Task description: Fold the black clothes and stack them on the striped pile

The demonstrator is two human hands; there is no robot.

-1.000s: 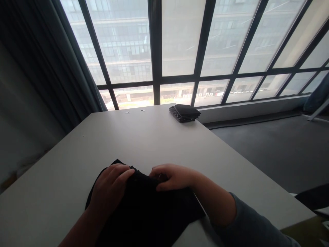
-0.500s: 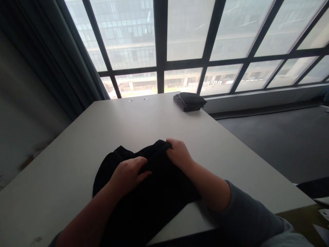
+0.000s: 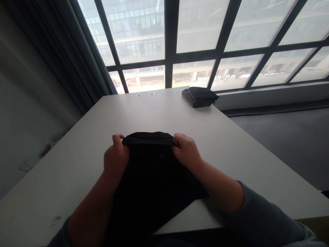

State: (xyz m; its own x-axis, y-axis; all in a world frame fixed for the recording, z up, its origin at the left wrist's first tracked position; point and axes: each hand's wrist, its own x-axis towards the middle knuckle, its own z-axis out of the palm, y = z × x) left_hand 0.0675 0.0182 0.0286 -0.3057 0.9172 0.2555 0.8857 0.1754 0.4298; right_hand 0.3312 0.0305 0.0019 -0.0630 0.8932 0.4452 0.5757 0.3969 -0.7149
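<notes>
A black garment [image 3: 154,178] hangs between my hands and spreads down over the near part of the table; its exact kind is too dark to make out. Its upper edge is pulled straight, with a band-like opening along the top. My left hand [image 3: 117,154] pinches the left corner of that edge, thumb and fingers closed on the cloth. At the right corner, my right hand [image 3: 187,150] is closed round the same edge. The garment's lower part runs toward me and falls out of view.
The white table [image 3: 89,147] reaches to the window [image 3: 190,41]. On its far right corner lies a stack of folded dark clothes [image 3: 200,97], one of them striped. A dark curtain [image 3: 84,61] hangs at the far left, and grey floor [image 3: 277,133] lies beyond the right edge.
My left hand has moved from lying on the cloth to gripping its top left corner. The edge is now stretched straight between both hands. The view has shifted slightly left.
</notes>
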